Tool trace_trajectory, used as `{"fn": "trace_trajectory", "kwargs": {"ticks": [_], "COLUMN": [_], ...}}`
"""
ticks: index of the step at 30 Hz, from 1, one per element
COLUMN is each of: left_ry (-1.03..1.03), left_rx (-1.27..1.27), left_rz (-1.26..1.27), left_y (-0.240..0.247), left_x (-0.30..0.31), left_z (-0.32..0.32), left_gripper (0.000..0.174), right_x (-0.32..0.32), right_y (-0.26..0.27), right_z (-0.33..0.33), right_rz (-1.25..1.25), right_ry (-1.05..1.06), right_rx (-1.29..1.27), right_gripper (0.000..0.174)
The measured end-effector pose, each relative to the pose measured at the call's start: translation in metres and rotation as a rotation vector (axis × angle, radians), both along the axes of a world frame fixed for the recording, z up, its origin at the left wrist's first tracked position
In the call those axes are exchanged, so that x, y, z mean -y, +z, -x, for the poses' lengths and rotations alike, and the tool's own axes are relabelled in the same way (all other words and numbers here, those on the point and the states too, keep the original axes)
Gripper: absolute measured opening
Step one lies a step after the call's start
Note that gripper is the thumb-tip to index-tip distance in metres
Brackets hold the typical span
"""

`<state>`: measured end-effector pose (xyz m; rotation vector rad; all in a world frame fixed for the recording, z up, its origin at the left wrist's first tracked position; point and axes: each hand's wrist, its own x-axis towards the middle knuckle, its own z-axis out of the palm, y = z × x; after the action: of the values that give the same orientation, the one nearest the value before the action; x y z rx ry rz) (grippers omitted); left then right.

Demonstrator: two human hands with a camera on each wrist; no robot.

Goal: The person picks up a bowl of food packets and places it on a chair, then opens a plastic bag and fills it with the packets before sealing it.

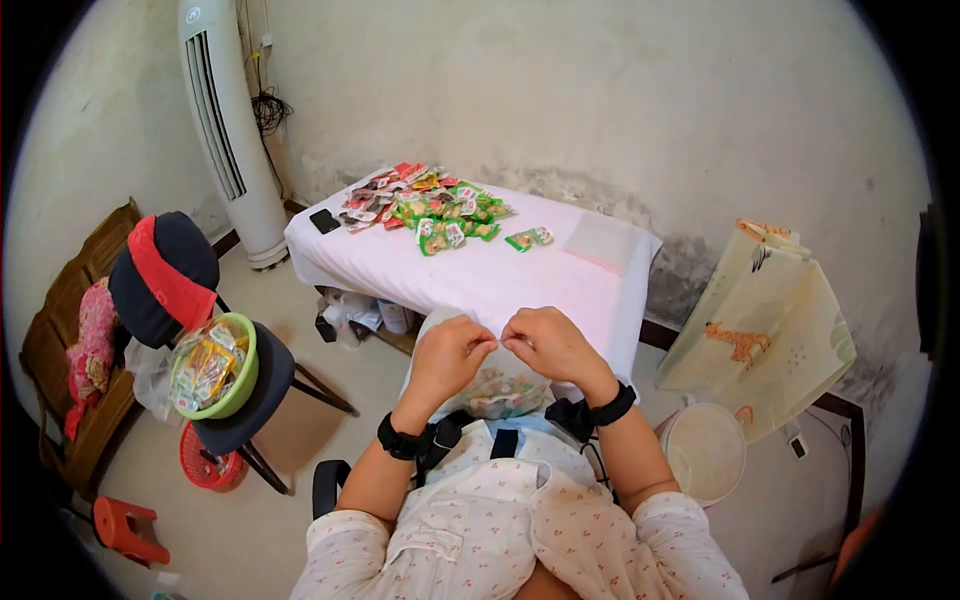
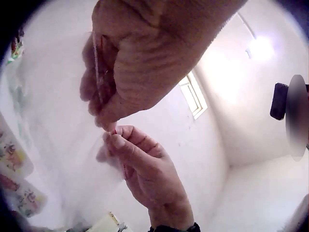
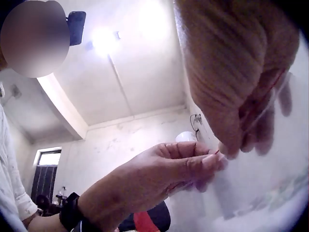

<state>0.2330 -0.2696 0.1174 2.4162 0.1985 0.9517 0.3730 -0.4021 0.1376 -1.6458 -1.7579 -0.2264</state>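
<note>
A clear plastic zip bag [image 1: 505,392] with small wrapped packets inside hangs in front of the person's body. My left hand [image 1: 450,355] pinches its top edge, and my right hand [image 1: 550,345] pinches the same edge close beside it. Up close in the left wrist view, thumb and fingers of the left hand [image 2: 145,58] and the right hand [image 2: 154,169] almost meet at the bag's mouth. A thin red line along that edge shows in the right wrist view, running under the right hand [image 3: 241,72] toward the left hand [image 3: 159,169].
Ahead stands a table with a white cloth [image 1: 470,285], bearing green packets [image 1: 450,215], red packets [image 1: 385,195], a phone [image 1: 324,221] and flat clear bags [image 1: 600,243]. A green basin [image 1: 252,365] of packets sits on a chair at left. At right is a white bucket [image 1: 705,455].
</note>
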Motion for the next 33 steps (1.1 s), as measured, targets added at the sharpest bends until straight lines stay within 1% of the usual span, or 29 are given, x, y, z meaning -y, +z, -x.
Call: {"fn": "trace_trajectory", "kwargs": {"ticks": [2,6,8,11,15,17,27,29,33], "left_ry": [-0.034,-0.043,-0.038,-0.036,-0.068,-0.036,-0.031,-0.034,-0.037], "left_rx": [0.053,0.030,0.035,0.029,0.054,0.063,0.037,0.034,0.039], "left_rz": [-0.069,-0.084,-0.018,-0.055,-0.034,-0.054,-0.070,-0.047,-0.028], "left_y": [0.001,-0.001,-0.003,0.003,0.000,-0.003,-0.002,-0.003,-0.003], "left_x": [0.000,-0.004,-0.004,-0.001,0.006,0.004,0.002,0.002,0.001], "left_z": [-0.001,-0.002,-0.001,0.000,-0.006,-0.009,-0.005,-0.004,-0.004], "left_gripper": [0.010,0.010,0.009,0.008,0.007,0.007,0.007,0.008,0.007], "right_x": [-0.002,0.005,0.008,0.006,0.006,0.007,0.016,0.018,0.021], "right_y": [-0.002,0.002,0.003,0.001,0.000,-0.002,-0.001,-0.001,0.000], "right_z": [0.000,-0.004,-0.006,-0.006,-0.005,-0.008,-0.012,-0.015,-0.014], "right_rz": [-0.008,0.014,0.042,0.006,0.012,0.015,0.036,0.057,0.063], "right_ry": [-0.014,-0.010,-0.031,-0.027,-0.027,-0.020,-0.032,-0.074,-0.082], "right_rx": [0.012,-0.018,-0.054,-0.058,-0.080,-0.105,-0.102,-0.185,-0.198], "right_gripper": [0.008,0.008,0.007,0.007,0.007,0.008,0.008,0.009,0.009]}}
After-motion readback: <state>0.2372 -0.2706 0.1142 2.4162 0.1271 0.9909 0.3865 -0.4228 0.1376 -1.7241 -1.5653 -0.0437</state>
